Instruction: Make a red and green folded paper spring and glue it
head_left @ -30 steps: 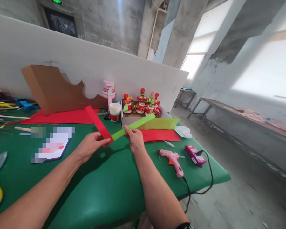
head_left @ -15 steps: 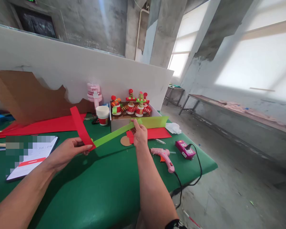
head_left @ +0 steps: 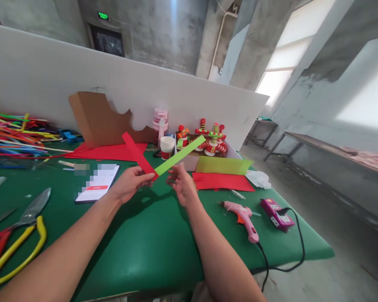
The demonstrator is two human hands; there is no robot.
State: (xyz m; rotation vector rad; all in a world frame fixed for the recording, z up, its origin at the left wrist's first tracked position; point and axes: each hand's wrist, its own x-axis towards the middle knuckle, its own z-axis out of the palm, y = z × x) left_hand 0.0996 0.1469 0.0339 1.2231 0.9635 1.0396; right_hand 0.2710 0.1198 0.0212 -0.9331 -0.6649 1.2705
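Observation:
My left hand (head_left: 134, 182) pinches the corner where a red paper strip (head_left: 135, 151) and a green paper strip (head_left: 181, 154) meet in a V. The red one slants up to the left, the green one up to the right. Just below the green strip is my right hand (head_left: 183, 184), its fingers apart and holding nothing; whether a fingertip touches the strip I cannot tell. Beyond it lie a flat red paper piece (head_left: 223, 181) and a wider green paper piece (head_left: 225, 165) leaning by a box.
A pink glue gun (head_left: 244, 216) lies on the right, its cord leading to a purple power unit (head_left: 277, 214). Scissors (head_left: 31, 226), a phone (head_left: 97, 184) and pipe cleaners (head_left: 19, 136) are on the left. Paper cups (head_left: 167, 147) and a box of figures (head_left: 187, 162) stand behind.
My right hand has let go of the green strip, whose far end now sticks up freely. The view has swung left, bringing the scissors and pipe cleaners into sight.

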